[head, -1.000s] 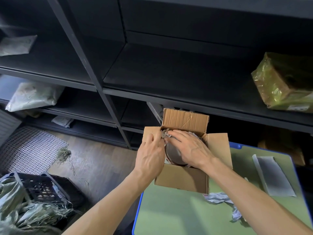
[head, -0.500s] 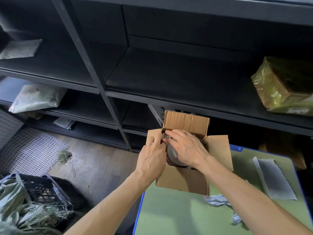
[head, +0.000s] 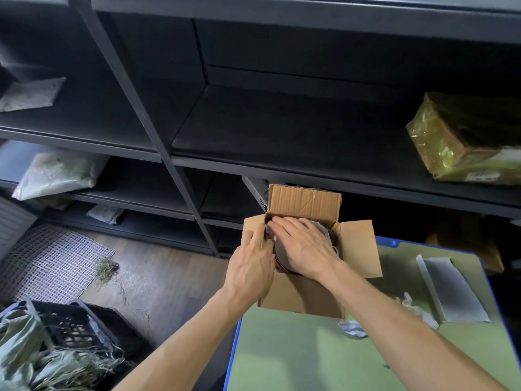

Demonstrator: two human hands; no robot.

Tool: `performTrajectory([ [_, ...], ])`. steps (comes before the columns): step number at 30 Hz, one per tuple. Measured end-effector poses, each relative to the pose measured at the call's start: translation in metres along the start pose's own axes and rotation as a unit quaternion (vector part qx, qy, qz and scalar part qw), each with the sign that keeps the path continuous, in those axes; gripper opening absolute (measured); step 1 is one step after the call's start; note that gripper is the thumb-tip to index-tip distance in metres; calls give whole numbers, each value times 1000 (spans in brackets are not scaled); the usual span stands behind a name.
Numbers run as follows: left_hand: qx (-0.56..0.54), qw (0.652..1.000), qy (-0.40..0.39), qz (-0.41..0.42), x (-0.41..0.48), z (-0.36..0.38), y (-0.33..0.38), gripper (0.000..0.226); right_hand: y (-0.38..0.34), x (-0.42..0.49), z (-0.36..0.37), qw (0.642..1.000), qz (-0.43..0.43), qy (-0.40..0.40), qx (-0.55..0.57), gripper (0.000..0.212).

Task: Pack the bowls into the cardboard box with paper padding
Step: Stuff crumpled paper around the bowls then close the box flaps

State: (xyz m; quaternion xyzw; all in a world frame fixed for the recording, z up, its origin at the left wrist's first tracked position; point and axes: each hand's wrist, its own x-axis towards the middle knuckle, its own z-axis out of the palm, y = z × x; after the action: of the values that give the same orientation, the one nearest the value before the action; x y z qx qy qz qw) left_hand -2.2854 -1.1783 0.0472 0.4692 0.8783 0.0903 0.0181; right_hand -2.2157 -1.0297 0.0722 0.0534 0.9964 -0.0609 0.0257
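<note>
So the cardboard box (head: 298,297) is parked at the 11 o'clock corner of the green table (head: 282,356), flaps folded open. It's plain brown, and no print can be made out on it. A dark round bowl (head: 279,253) with a brownish rim is seated inside, with whitish paper padding (head: 322,228) tucked at its 1 o'clock side. The right hand (head: 306,245) is laid flat over the bowl, fingers straight, nothing gripped. The left hand (head: 251,268) is rested on the 9 o'clock flap, fingers mostly straight. A white label (head: 479,176) is stuck on the yellow-taped parcel (head: 456,136) at 2 o'clock, too small to be read.
</note>
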Motion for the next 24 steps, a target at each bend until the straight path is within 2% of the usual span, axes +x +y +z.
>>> performTrajectory([
  [3,1,1000,1,-4,-2,0,1,29,-2,6,4,1000,3,-10,-16,65],
  [8,-6,999,-22,-22,-3,0,5,31,-6,10,7,1000,-5,-11,-28,48],
  [11,-39,998,5,-45,-7,-8,10,32,-5,6,5,1000,-12,-3,-27,53],
  [13,-42,997,49,-29,-14,-12,12,33,1,-5,1,1000,-5,19,-18,62],
  [15,-62,996,56,-14,-23,-12,15,32,10,-20,-2,999,6,36,-12,66],
  [21,-136,986,82,42,-34,-9,46,24,40,-76,-5,995,37,91,5,59],
  [24,-146,983,85,71,-24,-12,73,12,55,-103,-7,993,58,105,8,58],
])
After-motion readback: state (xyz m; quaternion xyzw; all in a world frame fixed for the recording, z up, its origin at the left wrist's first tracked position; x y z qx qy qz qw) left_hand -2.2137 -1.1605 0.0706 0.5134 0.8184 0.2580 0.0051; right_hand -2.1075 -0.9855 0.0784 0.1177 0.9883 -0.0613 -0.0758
